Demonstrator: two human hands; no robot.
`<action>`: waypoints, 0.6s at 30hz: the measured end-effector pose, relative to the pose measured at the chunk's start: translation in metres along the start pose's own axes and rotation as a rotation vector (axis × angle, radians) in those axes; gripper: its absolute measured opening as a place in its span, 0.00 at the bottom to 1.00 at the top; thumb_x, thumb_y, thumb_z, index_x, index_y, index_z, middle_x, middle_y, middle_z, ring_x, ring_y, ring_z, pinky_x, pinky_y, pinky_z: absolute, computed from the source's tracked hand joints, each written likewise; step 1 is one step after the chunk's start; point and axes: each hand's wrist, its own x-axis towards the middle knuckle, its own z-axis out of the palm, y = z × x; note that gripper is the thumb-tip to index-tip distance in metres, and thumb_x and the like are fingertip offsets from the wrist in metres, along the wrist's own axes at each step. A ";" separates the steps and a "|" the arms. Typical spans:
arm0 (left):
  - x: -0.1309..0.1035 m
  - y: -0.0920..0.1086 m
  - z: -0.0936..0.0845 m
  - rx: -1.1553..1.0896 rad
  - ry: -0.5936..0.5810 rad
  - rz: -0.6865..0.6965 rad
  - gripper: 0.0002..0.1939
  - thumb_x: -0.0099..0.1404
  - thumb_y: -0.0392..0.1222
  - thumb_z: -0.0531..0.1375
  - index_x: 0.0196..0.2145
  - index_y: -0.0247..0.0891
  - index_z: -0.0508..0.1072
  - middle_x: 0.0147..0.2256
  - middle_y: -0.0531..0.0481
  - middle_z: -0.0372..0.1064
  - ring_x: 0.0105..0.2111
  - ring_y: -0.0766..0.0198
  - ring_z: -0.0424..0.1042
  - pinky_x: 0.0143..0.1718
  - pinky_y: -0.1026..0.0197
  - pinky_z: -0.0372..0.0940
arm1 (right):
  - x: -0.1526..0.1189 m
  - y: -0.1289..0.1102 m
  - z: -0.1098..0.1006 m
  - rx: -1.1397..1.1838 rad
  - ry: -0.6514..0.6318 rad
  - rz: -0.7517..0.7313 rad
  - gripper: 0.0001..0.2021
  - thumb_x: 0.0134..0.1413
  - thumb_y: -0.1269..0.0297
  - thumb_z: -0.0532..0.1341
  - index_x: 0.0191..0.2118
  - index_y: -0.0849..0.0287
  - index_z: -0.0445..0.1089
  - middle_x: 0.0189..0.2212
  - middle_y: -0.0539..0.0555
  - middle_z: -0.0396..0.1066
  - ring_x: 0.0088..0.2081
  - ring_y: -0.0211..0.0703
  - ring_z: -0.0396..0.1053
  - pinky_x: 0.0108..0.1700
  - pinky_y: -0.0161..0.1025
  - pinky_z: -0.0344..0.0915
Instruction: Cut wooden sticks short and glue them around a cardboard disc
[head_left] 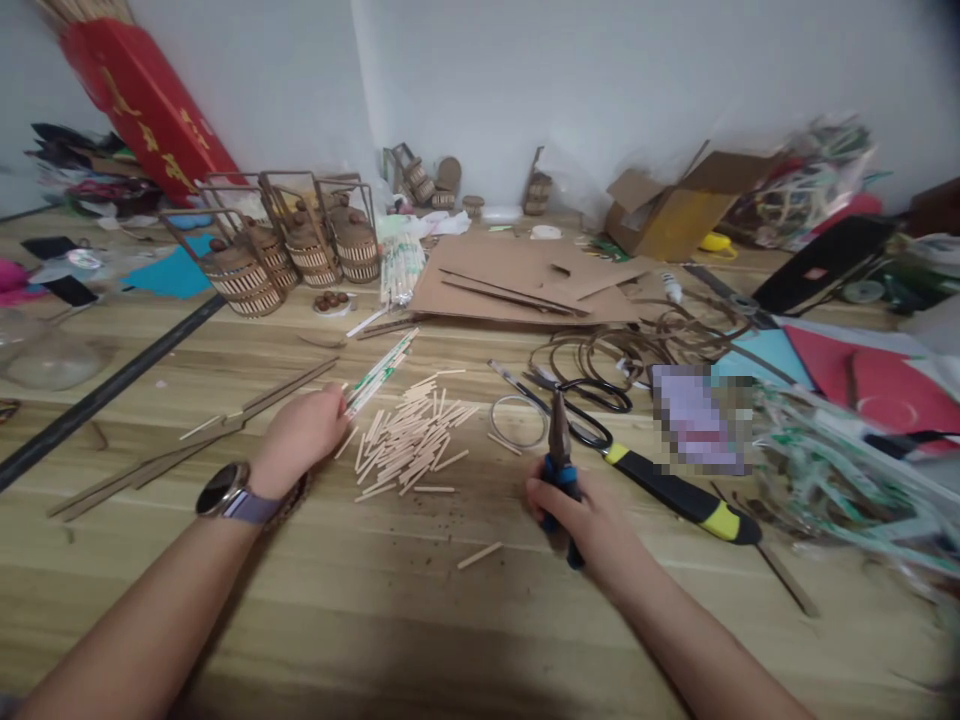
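My left hand (306, 432), with a watch (223, 490) on its wrist, is closed on a few thin sticks in white and green paper wrappers (384, 370). Pliers (559, 470) with dark jaws and blue and black handles are in my right hand (570, 515), their tip pointing away from me. Between the hands lies a loose heap of short pale sticks (409, 437). One short stick (480, 555) rests apart, nearer to me. A metal ring (517, 421) and black-handled scissors (589, 425) lie just beyond the pliers.
Small woven baskets (247, 275) with handles stand at the back left. Behind the heap is a cardboard sheet (517, 285) bearing dark strips. A yellow and black tool (675, 492), brown coils (600, 350) and a plastic bag (855, 500) lie right. A black rod (112, 385) crosses the left.
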 end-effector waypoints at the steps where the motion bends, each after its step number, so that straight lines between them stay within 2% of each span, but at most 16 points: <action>1: 0.001 -0.002 0.001 -0.008 -0.007 0.009 0.04 0.63 0.38 0.52 0.32 0.40 0.65 0.29 0.45 0.72 0.29 0.54 0.70 0.27 0.60 0.52 | 0.000 0.001 0.000 0.003 0.003 0.010 0.15 0.46 0.48 0.60 0.27 0.55 0.61 0.18 0.44 0.56 0.19 0.35 0.54 0.20 0.33 0.52; 6: 0.000 -0.005 -0.001 -0.012 -0.006 0.014 0.03 0.63 0.38 0.51 0.32 0.40 0.64 0.28 0.46 0.71 0.28 0.54 0.69 0.27 0.59 0.51 | 0.000 0.001 -0.001 0.012 0.011 -0.003 0.15 0.46 0.49 0.61 0.27 0.56 0.62 0.19 0.45 0.59 0.21 0.36 0.56 0.23 0.34 0.54; 11: -0.015 -0.009 -0.022 -0.024 0.093 -0.030 0.06 0.66 0.35 0.47 0.31 0.40 0.60 0.30 0.45 0.69 0.30 0.55 0.69 0.31 0.59 0.56 | 0.000 0.003 -0.003 0.043 0.012 -0.027 0.17 0.47 0.47 0.61 0.26 0.56 0.63 0.20 0.47 0.61 0.22 0.37 0.57 0.23 0.34 0.54; 13: -0.025 -0.013 -0.032 -0.118 0.150 -0.001 0.06 0.64 0.33 0.47 0.31 0.41 0.57 0.29 0.50 0.67 0.31 0.58 0.68 0.33 0.60 0.57 | 0.000 0.006 -0.004 0.060 0.006 -0.041 0.18 0.48 0.46 0.62 0.26 0.56 0.64 0.20 0.47 0.61 0.21 0.36 0.57 0.22 0.34 0.54; 15: -0.039 -0.013 -0.038 -0.263 0.137 -0.011 0.06 0.62 0.32 0.47 0.29 0.42 0.54 0.25 0.54 0.64 0.28 0.60 0.67 0.33 0.61 0.58 | 0.000 0.008 -0.005 0.077 -0.010 -0.050 0.19 0.49 0.44 0.62 0.27 0.56 0.65 0.20 0.46 0.60 0.21 0.35 0.56 0.21 0.33 0.53; 18: -0.068 0.005 -0.032 -0.665 0.138 0.070 0.05 0.66 0.41 0.47 0.31 0.43 0.55 0.24 0.55 0.67 0.25 0.62 0.69 0.30 0.62 0.62 | -0.001 0.011 -0.006 0.115 0.027 -0.097 0.21 0.48 0.42 0.65 0.33 0.58 0.72 0.24 0.48 0.64 0.26 0.38 0.60 0.26 0.34 0.57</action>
